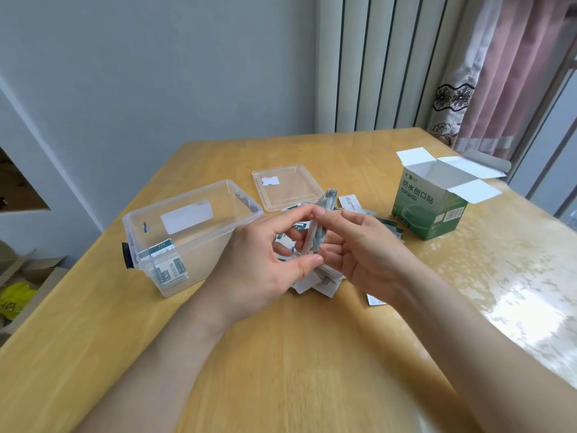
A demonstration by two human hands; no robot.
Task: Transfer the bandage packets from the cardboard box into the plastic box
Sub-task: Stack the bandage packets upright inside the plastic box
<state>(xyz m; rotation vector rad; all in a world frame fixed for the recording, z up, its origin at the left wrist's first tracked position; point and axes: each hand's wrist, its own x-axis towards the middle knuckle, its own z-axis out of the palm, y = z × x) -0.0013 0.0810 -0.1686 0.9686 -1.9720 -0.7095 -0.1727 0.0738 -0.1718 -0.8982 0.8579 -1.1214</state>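
Both hands hold one upright stack of bandage packets [319, 230] above the table's middle. My left hand [268, 257] pinches it between thumb and fingers from the left. My right hand [359, 248] grips it from the right. More loose packets [315, 284] lie scattered on the table beneath and behind my hands. The clear plastic box [187, 214] stands open to the left with a few packets [168, 267] in its near corner. The green cardboard box [432, 207] stands at the right, its white flaps open.
The clear lid [288, 187] of the plastic box lies flat behind my hands. The wooden table [281, 354] has a glossy cover on its right part. A wall and radiator stand behind, a curtain at the far right, cardboard on the floor at the left.
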